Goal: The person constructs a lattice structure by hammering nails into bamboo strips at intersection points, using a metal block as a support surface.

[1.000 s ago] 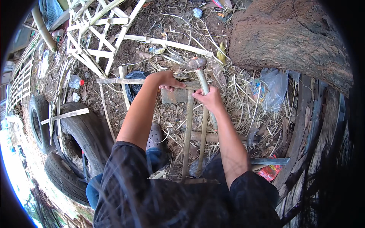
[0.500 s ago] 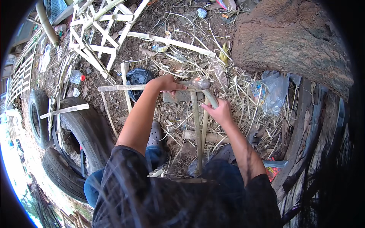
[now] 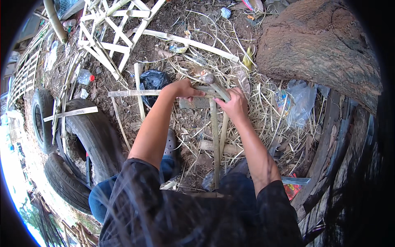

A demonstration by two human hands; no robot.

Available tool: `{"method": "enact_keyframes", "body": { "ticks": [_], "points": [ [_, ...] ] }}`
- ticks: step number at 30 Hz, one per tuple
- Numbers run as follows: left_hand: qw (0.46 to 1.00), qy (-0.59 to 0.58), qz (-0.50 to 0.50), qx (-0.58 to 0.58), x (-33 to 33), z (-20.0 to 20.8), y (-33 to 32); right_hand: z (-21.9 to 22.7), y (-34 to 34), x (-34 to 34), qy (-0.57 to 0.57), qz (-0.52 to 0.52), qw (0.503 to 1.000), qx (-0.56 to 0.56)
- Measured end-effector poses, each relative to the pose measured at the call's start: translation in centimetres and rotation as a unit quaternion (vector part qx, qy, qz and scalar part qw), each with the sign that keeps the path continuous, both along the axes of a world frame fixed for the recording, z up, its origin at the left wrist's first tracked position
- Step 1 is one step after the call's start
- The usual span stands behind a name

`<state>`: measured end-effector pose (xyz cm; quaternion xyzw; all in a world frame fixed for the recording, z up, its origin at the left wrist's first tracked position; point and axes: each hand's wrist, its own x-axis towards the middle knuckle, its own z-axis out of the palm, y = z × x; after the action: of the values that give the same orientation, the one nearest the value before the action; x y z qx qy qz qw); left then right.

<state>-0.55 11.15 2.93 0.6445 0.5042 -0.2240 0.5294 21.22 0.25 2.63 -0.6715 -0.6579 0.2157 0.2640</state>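
My left hand (image 3: 181,89) is closed on the far side of a frame of pale bamboo strips, gripping the crosswise bamboo strip (image 3: 142,93) near its right end. An upright bamboo strip (image 3: 214,140) meets it there and runs back toward my lap. In my right hand (image 3: 235,105) is the handle of a hammer (image 3: 221,90). Its rounded head (image 3: 210,78) is up and to the left, just beyond the strips' joint. Under the joint lies a flat grey block (image 3: 192,103), partly hidden by my left hand and the strip.
Bamboo shavings (image 3: 263,119) litter the soil. A thick tree trunk (image 3: 317,45) stands at the far right, with a clear plastic bag (image 3: 299,103) below it. Old tyres (image 3: 94,136) lie at left. A bamboo lattice (image 3: 119,31) and a black bag (image 3: 153,82) are beyond my hands.
My right hand has moved a little left and away from me, and the hammer head has shifted up and left. My left hand keeps its hold on the strip. The whole view has shifted slightly.
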Motion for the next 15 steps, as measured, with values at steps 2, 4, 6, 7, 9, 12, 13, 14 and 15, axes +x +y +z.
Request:
{"method": "enact_keyframes", "body": {
  "ticks": [2,4,6,7,9,12,13,14,15],
  "points": [
    [1.000,0.003,0.000,0.002,0.0,-0.1,-0.2,0.0,0.1,0.0,-0.013,0.001,1.000,-0.003],
    [0.999,-0.011,0.005,0.030,0.1,-0.1,-0.5,0.2,0.2,0.1,-0.049,0.007,0.999,-0.019],
    [0.999,-0.012,0.009,0.036,-0.1,-0.1,-0.8,-0.3,0.4,0.2,-0.058,0.010,0.998,-0.022],
    [0.999,-0.012,0.013,0.046,-0.1,0.1,-0.9,-0.3,0.6,0.2,-0.066,0.013,0.997,-0.023],
    [0.998,-0.010,0.020,0.053,0.0,0.4,-1.2,-0.1,0.7,0.3,-0.067,0.014,0.997,-0.030],
    [0.997,-0.005,0.040,0.064,-0.3,0.4,-1.6,-0.3,0.9,0.1,-0.068,0.015,0.997,-0.032],
    [0.996,-0.003,0.051,0.069,-0.6,0.2,-1.6,-0.2,1.2,-0.1,-0.068,0.013,0.997,-0.027],
    [0.996,-0.001,0.054,0.071,-0.9,-0.3,-1.6,-0.1,1.5,-0.3,-0.067,0.015,0.997,-0.024],
    [0.995,-0.004,0.071,0.074,-1.2,-0.6,-1.7,0.1,1.7,-0.4,-0.063,0.019,0.997,-0.036]
  ]
}}
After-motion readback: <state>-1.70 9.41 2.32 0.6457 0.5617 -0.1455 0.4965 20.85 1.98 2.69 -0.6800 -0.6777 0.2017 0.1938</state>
